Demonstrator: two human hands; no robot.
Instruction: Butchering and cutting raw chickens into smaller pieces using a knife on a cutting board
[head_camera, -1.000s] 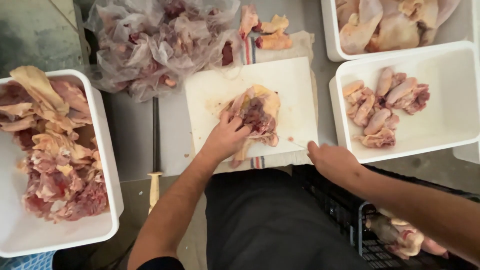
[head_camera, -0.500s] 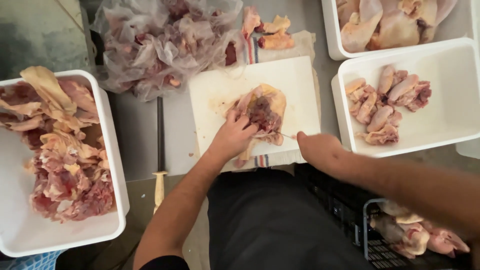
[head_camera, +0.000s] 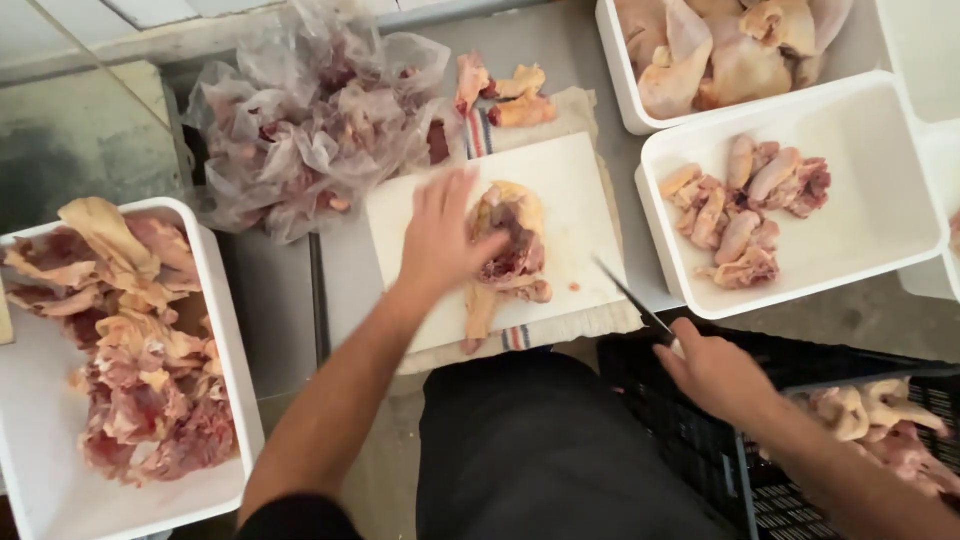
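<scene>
While the left hand (head_camera: 440, 235) touches the chicken piece (head_camera: 510, 250), the knife (head_camera: 632, 300) sits apart.

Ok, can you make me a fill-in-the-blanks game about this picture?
1. The right hand holds a ____.
2. The left hand rests on a raw chicken piece lying on the white cutting ____.
3. The tub of cut pieces beside the board is coloured ____.

Missing words: knife; board; white
</scene>
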